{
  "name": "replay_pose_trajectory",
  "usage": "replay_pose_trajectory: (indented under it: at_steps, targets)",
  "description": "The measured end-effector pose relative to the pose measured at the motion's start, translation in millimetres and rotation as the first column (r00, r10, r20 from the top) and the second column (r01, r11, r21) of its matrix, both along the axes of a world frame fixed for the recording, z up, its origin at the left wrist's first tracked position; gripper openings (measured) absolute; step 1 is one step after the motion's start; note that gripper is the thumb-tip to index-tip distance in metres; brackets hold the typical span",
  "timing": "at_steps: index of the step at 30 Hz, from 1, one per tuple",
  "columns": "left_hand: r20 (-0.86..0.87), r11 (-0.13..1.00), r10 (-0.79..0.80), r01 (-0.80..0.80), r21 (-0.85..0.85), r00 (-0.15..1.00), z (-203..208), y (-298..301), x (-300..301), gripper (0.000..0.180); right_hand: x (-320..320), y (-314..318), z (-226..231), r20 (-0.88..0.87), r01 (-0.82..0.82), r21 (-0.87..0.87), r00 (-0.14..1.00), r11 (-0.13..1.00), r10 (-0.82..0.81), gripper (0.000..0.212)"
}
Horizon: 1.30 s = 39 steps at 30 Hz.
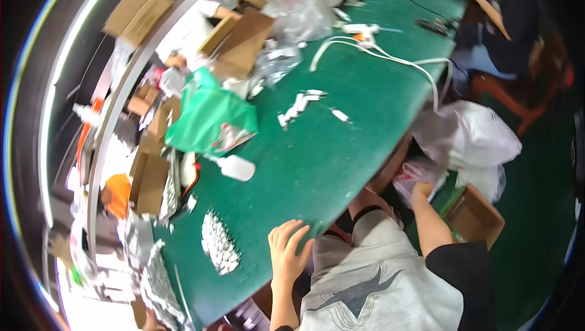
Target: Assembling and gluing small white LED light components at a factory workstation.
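1. Left grip (289, 250): fingers spread wide, nothing in it, at the near edge of the desk (286, 175). Reads as bracing or idle while the body leans right; can't confirm real contact.
2. Right grip (421, 190): down past the desk edge on the person's right, at a clear bag with red marks (409, 180). Fingertips blurred and buried there, so can't tell if they've closed on it.
3. That bag sits low, under a big white bag (484, 136) and left of a cardboard box (484, 224). Probably kept there for easy reach from the seat.
4. Small white pieces: dense pile (218, 241) near the left end of the desk, short row (298, 106) farther up, one stray (340, 115) beside the row. Split looks deliberate; pieces too small to identify.
5. White bottle (237, 168) lies on its side, nozzle toward the green bag (210, 114). Bag contents mostly hidden.
6. Glue gun (364, 33) is up the desk; white cable (414, 64) trails over the edge, plug end not visible.
7. Co-worker (512, 20) top right is cut off by the rim; white item in their hands unclear.
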<state>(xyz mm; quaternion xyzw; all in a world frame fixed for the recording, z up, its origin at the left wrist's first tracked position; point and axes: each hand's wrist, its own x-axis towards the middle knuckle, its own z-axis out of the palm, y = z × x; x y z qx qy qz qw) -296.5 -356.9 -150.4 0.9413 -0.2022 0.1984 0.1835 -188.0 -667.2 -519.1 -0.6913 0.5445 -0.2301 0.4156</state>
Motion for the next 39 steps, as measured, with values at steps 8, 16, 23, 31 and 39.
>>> replay_pose_trajectory:
  at_steps: [8, 16, 23, 31, 39]
  targets:
    - [0.085, 0.973, 0.185, -0.17, -0.156, 0.979, 2.4, 49.7, -40.9, 0.022, 83.8, -75.2, 135.8, 0.457, 0.449, -0.153, 0.822, 0.88, -0.34, 0.019]
    - [0.074, 0.949, 0.222, -0.198, -0.248, 0.972, -2.8, 77.0, -45.7, 0.019, 107.9, -1.4, 317.5, 0.633, 0.025, -0.656, 0.562, 0.754, 0.532, 0.022]
    - [0.075, 0.957, 0.098, -0.074, -0.279, 0.992, -1.4, 85.9, -34.9, 0.018, 111.1, 111.8, 337.2, -0.139, -0.629, -0.756, 0.423, 0.18, 0.896, 0.042]
    - [0.018, 0.955, 0.103, -0.094, -0.282, 0.995, -3.6, 87.7, -38.8, 0.015, 113.7, 113.1, 335.9, -0.213, -0.77, -0.592, 0.435, 0.238, 0.875, 0.029]
    - [-0.041, 0.97, 0.051, -0.059, -0.235, 0.998, 38.5, 80.4, 2.5, 0.028, 69.2, 171.2, 379.1, 0.381, -0.982, 0.071, -0.138, -0.178, 0.914, 0.031]
